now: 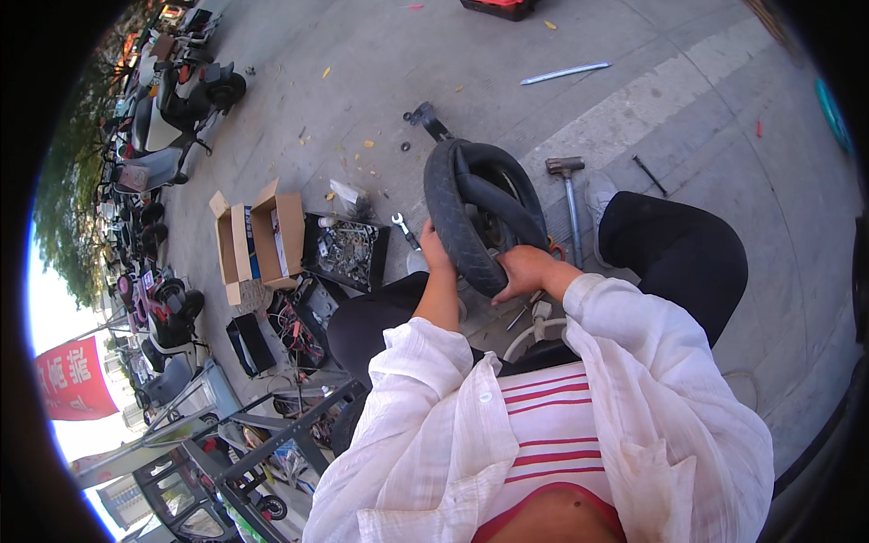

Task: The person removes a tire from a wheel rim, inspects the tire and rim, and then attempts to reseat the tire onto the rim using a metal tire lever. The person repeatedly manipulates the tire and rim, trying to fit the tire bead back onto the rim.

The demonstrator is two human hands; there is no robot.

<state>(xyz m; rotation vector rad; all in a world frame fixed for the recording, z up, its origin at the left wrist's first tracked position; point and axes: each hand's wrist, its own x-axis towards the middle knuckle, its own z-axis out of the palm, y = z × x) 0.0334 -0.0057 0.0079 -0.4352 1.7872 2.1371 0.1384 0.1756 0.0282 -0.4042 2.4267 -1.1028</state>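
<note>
A small black tire (441,185) stands tilted between my knees, and a black inner tube (497,195) bulges out across its opening. My left hand (436,252) is closed on the tire's left sidewall. Around the lower edge, my right hand (527,271) grips the tire with the thumb toward its tread. What lies deep inside the tire is too dark to make out. Just beyond the tire's top, a dark metal bracket-like part (429,119) rests on the pavement. An open-end wrench (405,230) lies left of my left hand.
Right of the tire lies a hammer (570,195), with a long bolt (649,176) farther right. A black tray of small hardware (351,253) and an open cardboard box (261,237) sit at left. A silver bar (566,73) lies farther off. Parked scooters (186,100) line the left side.
</note>
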